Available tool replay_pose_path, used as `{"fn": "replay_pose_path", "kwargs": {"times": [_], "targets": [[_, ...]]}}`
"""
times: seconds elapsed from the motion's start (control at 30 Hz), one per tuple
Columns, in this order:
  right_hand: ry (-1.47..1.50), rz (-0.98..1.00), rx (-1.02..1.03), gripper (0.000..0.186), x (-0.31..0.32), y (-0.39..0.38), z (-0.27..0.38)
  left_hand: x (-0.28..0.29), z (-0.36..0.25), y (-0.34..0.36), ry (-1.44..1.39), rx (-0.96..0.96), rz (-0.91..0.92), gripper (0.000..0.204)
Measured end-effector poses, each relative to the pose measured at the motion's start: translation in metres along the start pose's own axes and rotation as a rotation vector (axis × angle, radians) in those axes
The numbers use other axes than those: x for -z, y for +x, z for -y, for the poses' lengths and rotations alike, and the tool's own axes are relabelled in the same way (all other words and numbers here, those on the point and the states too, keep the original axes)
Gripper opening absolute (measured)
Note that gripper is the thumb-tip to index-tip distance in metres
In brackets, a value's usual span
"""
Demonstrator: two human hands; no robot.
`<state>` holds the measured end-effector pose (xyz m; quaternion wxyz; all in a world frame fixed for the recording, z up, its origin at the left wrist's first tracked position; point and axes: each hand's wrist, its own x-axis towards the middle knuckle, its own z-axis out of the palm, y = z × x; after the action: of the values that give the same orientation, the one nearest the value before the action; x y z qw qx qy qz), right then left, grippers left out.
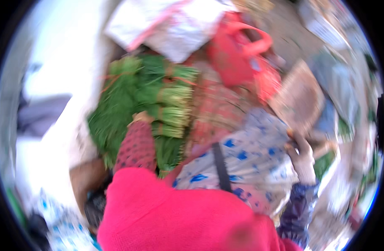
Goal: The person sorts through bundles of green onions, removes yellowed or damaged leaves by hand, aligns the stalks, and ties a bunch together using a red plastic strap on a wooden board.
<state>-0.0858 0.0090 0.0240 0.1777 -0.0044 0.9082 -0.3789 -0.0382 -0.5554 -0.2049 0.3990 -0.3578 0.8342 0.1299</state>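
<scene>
Tied bundles of long green leafy stalks (125, 94) lie stacked in front of me on the left, their pale cut ends (175, 111) facing right and bound with orange-red ties. My left hand (141, 117), below a dark red dotted sleeve, rests on the bundles; blur and leaves hide how its fingers are set. On the right, my right hand (299, 152) wears a greyish glove with bare fingertips. Its fingers are apart and slightly bent, near the edge of my white-and-blue patterned apron (250, 152). Nothing shows in its grasp.
Beyond the bundles lies a white sack (179, 31) with a pink stripe. A red bag with a handle (231, 54) stands right of it. A brown flat-looking piece (298, 98) is near my right hand. A white basket (325, 27) is at the far right. The picture is blurred.
</scene>
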Motion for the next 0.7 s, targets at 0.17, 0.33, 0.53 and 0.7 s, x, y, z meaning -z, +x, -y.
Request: {"fn": "replay_pose_path", "kwargs": {"times": [0.17,0.33,0.53,0.7], "targets": [[0.077,-0.256,-0.074,0.038,0.030,-0.035,-0.033,-0.001,-0.041,0.004,0.313,-0.133,0.040,0.051],[0.094,-0.437,-0.139,0.031,0.041,-0.075,-0.065,0.007,-0.124,-0.060,0.350,-0.547,-0.221,0.043],[0.067,-0.520,-0.252,0.036,0.024,-0.102,-0.116,0.016,-0.244,-0.156,0.029,-1.419,-0.403,0.027],[0.298,-0.558,-0.380,0.036,0.001,-0.129,-0.145,0.047,-0.376,-0.192,0.290,-1.630,-0.895,0.023]]}}
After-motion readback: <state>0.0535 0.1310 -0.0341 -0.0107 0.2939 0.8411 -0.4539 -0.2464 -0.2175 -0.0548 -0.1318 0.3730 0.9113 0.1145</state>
